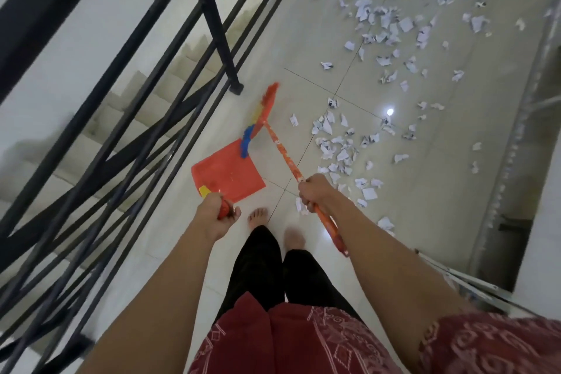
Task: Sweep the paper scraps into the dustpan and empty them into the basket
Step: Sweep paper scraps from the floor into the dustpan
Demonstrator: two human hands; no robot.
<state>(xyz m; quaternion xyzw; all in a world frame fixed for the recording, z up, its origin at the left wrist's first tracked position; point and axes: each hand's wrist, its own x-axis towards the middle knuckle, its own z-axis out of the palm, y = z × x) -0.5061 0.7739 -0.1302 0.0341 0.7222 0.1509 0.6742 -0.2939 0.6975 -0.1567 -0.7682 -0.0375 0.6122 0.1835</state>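
My left hand [217, 214] grips the short handle of a red dustpan [228, 172], whose flat pan lies just ahead of my feet. My right hand [314, 191] grips the orange stick of a broom [283, 155]. Its red, yellow and blue bristle head [261, 118] hovers over the dustpan's far corner. White paper scraps [340, 149] lie scattered on the pale tiled floor to the right of the broom, and a wider spread of scraps [394, 21] lies farther ahead. No basket is in view.
A black metal stair railing [212, 24] runs along my left, with steps going down behind it. Its post meets the floor close to the broom head. A metal-framed door edge [510, 161] lines the right side. My bare feet [258, 217] stand behind the dustpan.
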